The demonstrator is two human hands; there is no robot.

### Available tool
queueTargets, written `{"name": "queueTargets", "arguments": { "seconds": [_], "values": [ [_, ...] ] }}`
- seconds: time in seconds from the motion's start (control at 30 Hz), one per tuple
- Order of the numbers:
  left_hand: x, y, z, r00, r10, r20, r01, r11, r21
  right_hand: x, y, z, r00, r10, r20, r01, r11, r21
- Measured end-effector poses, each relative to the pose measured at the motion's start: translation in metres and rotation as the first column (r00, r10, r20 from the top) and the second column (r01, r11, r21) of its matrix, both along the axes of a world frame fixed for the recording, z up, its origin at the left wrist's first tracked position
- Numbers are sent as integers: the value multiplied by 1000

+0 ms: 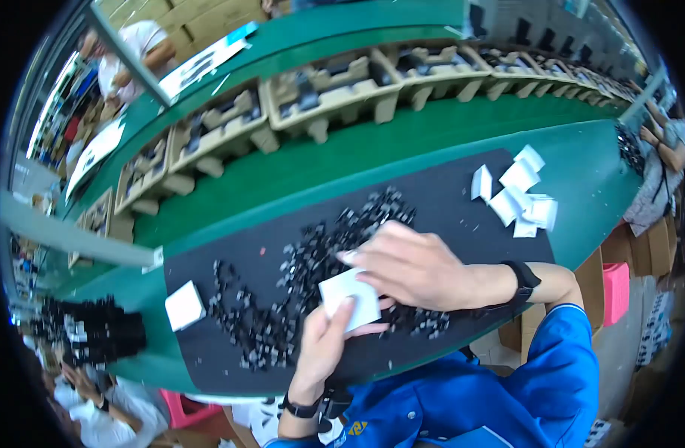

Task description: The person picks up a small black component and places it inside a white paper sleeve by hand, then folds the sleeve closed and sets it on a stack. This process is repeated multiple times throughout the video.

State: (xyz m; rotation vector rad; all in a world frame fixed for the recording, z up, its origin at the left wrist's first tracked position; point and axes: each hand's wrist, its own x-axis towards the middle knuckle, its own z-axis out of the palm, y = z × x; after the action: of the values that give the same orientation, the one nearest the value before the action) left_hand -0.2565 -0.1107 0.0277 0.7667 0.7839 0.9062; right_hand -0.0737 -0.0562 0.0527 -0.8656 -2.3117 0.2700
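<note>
My left hand [321, 345] grips a white square folded paper [347, 290], its thumb lying across the front and fingers behind. Over the paper's upper right edge, my right hand [425, 272] reaches in with bent fingers drawn together. Whatever those fingertips pinch, if anything, is too small to make out. Beneath and beyond both hands spreads a loose heap of small black parts [305, 261] on a dark mat [447, 194]. Several white folded papers [520, 178] lie scattered at the mat's right end. A white square stack [185, 306] rests at its left edge.
Beyond the green table [581, 164], cardboard trays [335, 97] of dark parts line a green conveyor [432, 119]. A black pile [103, 328] stands at left beside a metal post [81, 231]. Other people [137, 56] sit around. A pink stool [617, 293] is at right.
</note>
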Motion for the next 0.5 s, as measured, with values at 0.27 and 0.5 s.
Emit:
{"name": "queueTargets", "arguments": {
  "seconds": [0.27, 0.5],
  "values": [
    [9, -31, 1, 990, -92, 110, 95, 995, -28, 5, -52, 23, 997, -33, 76, 7, 950, 311],
    [7, -59, 12, 985, -173, -27, 175, 981, 84, 13, -69, 35, 998, 17, 58, -30, 974, 226]
  ]
}}
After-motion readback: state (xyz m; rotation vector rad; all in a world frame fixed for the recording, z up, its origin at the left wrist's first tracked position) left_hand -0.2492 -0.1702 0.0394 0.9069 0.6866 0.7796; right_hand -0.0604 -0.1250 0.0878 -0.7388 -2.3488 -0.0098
